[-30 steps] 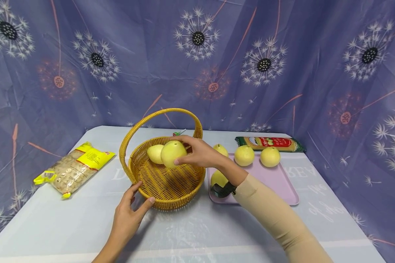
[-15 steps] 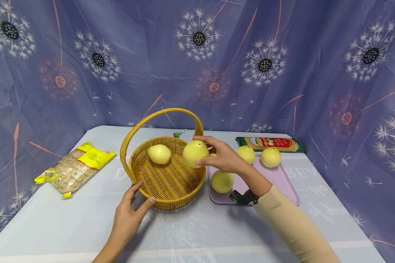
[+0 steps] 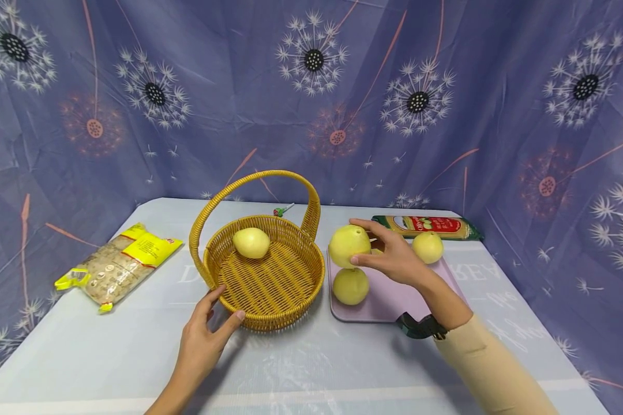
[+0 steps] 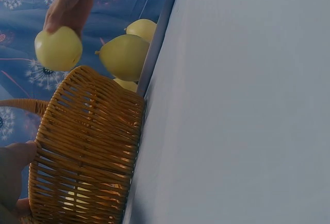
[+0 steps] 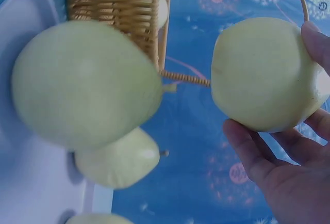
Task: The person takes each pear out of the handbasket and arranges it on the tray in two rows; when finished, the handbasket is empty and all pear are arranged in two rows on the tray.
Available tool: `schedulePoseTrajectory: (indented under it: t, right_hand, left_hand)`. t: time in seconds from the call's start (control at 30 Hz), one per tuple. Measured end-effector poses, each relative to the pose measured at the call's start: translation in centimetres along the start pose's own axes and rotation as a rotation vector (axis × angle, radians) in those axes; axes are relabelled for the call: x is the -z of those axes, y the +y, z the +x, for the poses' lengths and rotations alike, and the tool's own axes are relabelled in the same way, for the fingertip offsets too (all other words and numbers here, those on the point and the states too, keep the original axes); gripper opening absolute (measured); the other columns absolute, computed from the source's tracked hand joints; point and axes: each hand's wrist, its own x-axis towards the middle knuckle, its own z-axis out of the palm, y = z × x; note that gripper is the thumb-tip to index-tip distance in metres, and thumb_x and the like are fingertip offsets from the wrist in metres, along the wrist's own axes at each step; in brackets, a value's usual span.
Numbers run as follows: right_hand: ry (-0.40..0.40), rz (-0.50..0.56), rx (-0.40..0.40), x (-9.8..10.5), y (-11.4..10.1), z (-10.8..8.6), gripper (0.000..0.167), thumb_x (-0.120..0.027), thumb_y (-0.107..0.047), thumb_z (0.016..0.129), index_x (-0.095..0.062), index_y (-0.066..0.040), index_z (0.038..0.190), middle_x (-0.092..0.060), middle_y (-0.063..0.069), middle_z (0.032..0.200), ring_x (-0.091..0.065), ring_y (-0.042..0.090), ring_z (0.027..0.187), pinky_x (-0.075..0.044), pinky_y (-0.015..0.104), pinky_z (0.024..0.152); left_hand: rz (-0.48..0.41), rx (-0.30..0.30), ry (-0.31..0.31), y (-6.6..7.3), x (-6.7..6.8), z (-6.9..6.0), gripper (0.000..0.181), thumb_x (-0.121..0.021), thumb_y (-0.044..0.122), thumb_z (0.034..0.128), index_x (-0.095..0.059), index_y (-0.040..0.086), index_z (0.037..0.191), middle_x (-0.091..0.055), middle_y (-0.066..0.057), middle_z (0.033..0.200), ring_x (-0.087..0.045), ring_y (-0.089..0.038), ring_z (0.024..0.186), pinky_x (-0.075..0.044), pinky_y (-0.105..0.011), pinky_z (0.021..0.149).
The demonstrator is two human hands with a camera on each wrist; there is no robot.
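In the head view my right hand point(image 3: 394, 256) grips a pale yellow pomelo point(image 3: 349, 246) with thumb and fingers. It is above the left end of the lilac tray point(image 3: 394, 300), behind another pomelo point(image 3: 351, 286) standing there. The right wrist view shows the held pomelo point(image 5: 263, 74) raised clear of the others. My left hand point(image 3: 202, 340) rests against the near left rim of a yellow wicker basket point(image 3: 270, 317), with thumb and forefinger spread along it; its other fingers are partly hidden. One pomelo point(image 3: 251, 242) lies on its side inside the basket.
A pomelo point(image 3: 428, 247) stands at the tray's far right; another is mostly hidden behind my right hand. The basket's handle point(image 3: 262, 174) arches high. A green-red packet point(image 3: 426, 226) lies behind the tray, a yellow bag point(image 3: 119, 265) far left, a lollipop point(image 3: 280, 211) behind the basket.
My right hand has carried the pomelo rightward out of the basket to over the tray. The other pomelo stays in the basket. My left hand has kept its place on the rim.
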Motion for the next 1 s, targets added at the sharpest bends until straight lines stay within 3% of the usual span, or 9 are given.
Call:
schedulePoseTrajectory:
  t: [0.23, 0.63, 1.0]
  right_hand:
    - [0.050, -0.048, -0.082, 1.3, 1.4, -1.9, 0.072, -0.076, -0.030, 0.079, -0.042, -0.023, 0.142, -0.050, 0.005, 0.137, -0.058, 0.024, 0.106, -0.054, 0.025, 0.086]
    - [0.111, -0.140, -0.130, 2.7, 3.7, -4.2, 0.070, -0.077, -0.030, 0.079, -0.045, -0.019, 0.140, -0.051, 0.010, 0.135, -0.058, 0.025, 0.102, -0.052, 0.016, 0.082]
    - [0.130, -0.181, -0.186, 2.8, 5.9, -5.3, 0.071, -0.077, -0.030, 0.079, -0.046, -0.013, 0.140, -0.055, 0.014, 0.125, -0.061, 0.025, 0.093, -0.055, 0.020, 0.077]
  left_hand:
    - [0.000, -0.004, 0.006, -0.1, -0.1, 0.0, 0.067, -0.067, 0.038, 0.0873, -0.039, 0.013, 0.142, -0.036, -0.014, 0.150, -0.035, -0.036, 0.138, -0.036, -0.053, 0.110]
    - [0.001, 0.002, 0.008, -0.1, 0.0, 0.0, 0.066, -0.067, 0.038, 0.0872, -0.039, 0.014, 0.143, -0.035, -0.013, 0.150, -0.035, -0.034, 0.138, -0.036, -0.053, 0.110]
    - [-0.011, 0.001, -0.001, -0.1, 0.0, 0.0, 0.067, -0.066, 0.040, 0.0871, -0.039, 0.016, 0.143, -0.035, -0.013, 0.151, -0.033, -0.035, 0.139, -0.035, -0.053, 0.111]
